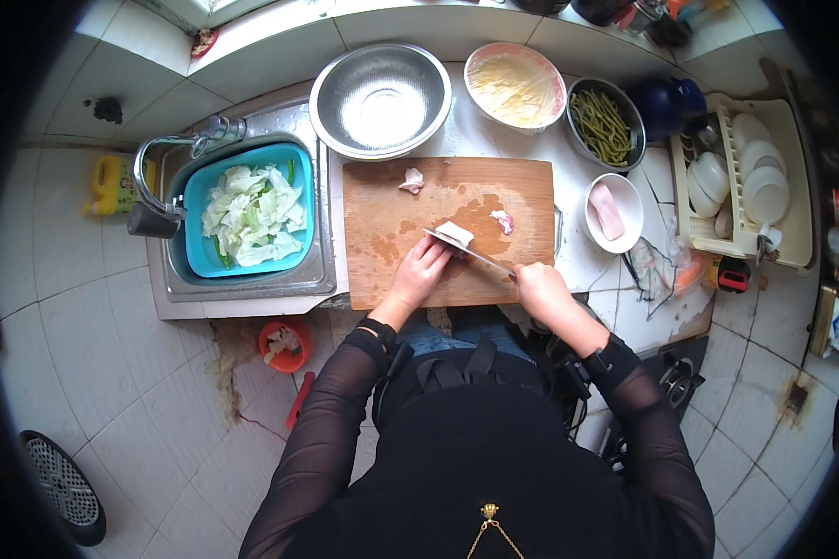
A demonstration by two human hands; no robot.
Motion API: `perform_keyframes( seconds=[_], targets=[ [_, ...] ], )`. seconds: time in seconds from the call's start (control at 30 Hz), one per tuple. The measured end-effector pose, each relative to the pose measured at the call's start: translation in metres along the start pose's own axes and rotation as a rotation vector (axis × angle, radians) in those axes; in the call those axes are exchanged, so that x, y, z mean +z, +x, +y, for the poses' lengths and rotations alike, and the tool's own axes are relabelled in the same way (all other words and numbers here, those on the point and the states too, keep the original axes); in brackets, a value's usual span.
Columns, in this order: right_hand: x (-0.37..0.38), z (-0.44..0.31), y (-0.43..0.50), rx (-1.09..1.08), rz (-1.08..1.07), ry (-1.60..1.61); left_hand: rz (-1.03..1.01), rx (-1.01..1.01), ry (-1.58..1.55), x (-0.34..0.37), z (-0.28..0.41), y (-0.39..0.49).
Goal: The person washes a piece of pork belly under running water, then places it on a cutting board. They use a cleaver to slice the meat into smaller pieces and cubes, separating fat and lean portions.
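A wooden cutting board (384,202), wet in patches, lies before me. My right hand (544,290) grips the handle of a kitchen knife (486,259), whose blade slants up and left across the board. Just past the blade lies a whitish piece of meat or fat (454,233). My left hand (417,271) holds down meat on the near side of the blade, its fingers beside the steel; most of that meat is hidden. Two small pinkish-white scraps, one upper left (412,180) and one at right (503,221), sit apart on the board.
A turquoise basin (194,241) of torn cabbage stands in the sink at left. Behind the board are a steel colander (381,63), a film-covered bowl (514,84) and a pot of green beans (601,129). At right stand a white bowl with pale meat (614,244) and a dish rack (734,223).
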State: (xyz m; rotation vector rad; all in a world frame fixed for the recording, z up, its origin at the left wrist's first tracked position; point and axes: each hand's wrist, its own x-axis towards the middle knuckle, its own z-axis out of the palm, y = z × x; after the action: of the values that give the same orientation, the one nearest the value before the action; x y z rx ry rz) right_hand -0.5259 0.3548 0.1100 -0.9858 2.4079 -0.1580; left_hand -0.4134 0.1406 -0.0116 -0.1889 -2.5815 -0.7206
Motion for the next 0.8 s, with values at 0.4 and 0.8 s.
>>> perform_keyframes(
  seconds=[0.4,0.8],
  targets=[
    [0.017,0.003,0.028,0.063,-0.104,-0.058,0.056,0.019,-0.023,0.0,-0.003,0.002],
    [-0.02,0.026,0.028,0.131,-0.007,0.275,-0.018,-0.034,0.033,-0.027,0.007,-0.013]
  ],
)
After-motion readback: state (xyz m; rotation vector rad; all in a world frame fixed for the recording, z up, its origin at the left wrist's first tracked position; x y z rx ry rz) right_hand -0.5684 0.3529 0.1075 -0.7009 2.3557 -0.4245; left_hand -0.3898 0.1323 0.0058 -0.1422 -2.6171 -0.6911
